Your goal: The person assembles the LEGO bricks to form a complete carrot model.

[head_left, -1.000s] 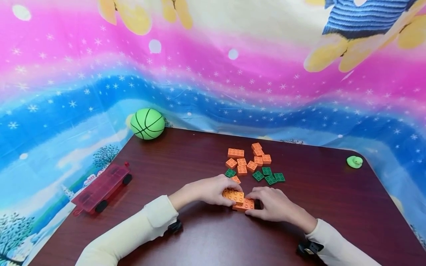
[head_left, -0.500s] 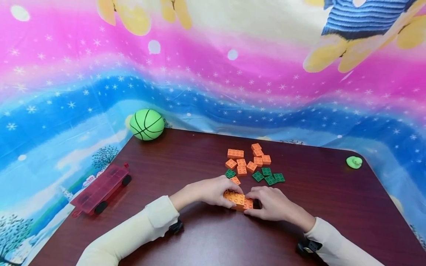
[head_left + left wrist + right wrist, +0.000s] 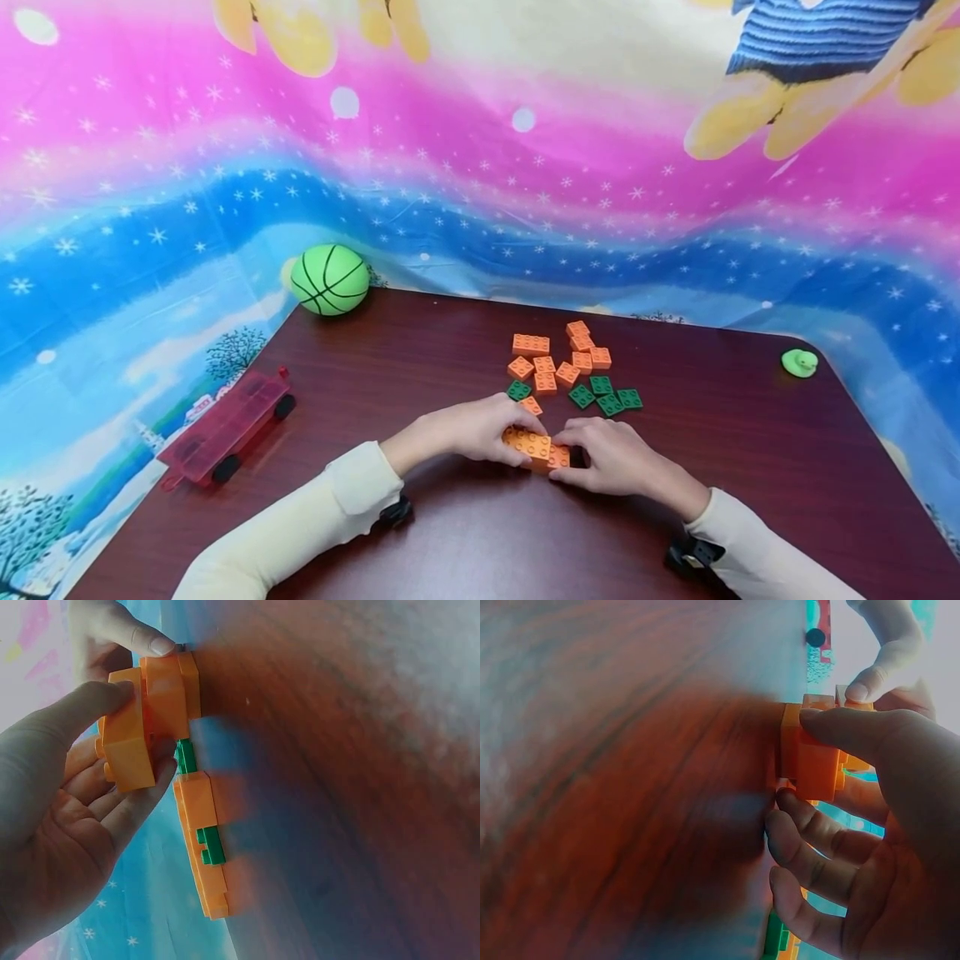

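My left hand (image 3: 480, 429) pinches a long orange building brick (image 3: 532, 446) between thumb and fingers, near the middle of the table. Beneath it and offset to the right is another orange brick (image 3: 560, 457), which my right hand (image 3: 618, 458) grips by its sides. The left wrist view shows the upper brick (image 3: 129, 742) slightly tilted against the middle brick (image 3: 166, 694). Under that, the right wrist view shows a further orange layer (image 3: 789, 741) close to the tabletop. Whether the upper studs are fully pressed together, I cannot tell.
Several loose orange bricks (image 3: 544, 382) and green bricks (image 3: 610, 405) lie just beyond my hands. A red toy wagon (image 3: 228, 425) stands at the left edge of the dark table (image 3: 420, 533). A green ball (image 3: 330, 280) is at the back left, a green toy duck (image 3: 799, 363) far right.
The upper orange brick in my left hand has shifted slightly right and down, covering more of the lower brick. Over the last half second both hands stay nearly still.
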Motion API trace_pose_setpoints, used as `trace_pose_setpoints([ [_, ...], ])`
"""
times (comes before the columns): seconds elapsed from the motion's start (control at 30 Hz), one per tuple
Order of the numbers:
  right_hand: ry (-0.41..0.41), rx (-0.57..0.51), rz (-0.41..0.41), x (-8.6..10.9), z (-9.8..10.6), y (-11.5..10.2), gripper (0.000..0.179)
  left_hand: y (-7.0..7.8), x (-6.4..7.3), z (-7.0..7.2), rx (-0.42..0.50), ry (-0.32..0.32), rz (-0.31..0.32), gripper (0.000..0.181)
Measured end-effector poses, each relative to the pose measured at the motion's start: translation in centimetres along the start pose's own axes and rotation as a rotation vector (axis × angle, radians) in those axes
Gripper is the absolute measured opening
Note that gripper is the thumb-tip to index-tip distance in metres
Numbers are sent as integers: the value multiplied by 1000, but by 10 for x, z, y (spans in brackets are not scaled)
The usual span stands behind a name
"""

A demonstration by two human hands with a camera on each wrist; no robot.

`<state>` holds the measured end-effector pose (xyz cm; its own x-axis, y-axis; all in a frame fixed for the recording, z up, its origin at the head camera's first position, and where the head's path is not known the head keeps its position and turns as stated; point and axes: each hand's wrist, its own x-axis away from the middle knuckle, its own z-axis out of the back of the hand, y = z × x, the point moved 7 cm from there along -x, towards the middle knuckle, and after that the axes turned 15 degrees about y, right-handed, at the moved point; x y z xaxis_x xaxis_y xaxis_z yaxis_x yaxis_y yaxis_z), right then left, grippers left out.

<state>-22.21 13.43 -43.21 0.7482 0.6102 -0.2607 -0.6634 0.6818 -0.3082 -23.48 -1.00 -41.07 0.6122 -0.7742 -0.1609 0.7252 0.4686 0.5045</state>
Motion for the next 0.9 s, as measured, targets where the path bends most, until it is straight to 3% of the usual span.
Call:
trace_pose_setpoints([
  [0.33, 0, 3, 10, -2, -1, 2, 40, 3, 1, 2, -27, 10, 19, 36],
  [0.57, 1, -7, -5, -1, 0, 3, 40, 8, -1, 1, -87, -10, -1, 36],
  [0.9, 1, -18, -5, 0, -1, 0, 40, 6, 1, -1, -84, 33, 23, 37],
])
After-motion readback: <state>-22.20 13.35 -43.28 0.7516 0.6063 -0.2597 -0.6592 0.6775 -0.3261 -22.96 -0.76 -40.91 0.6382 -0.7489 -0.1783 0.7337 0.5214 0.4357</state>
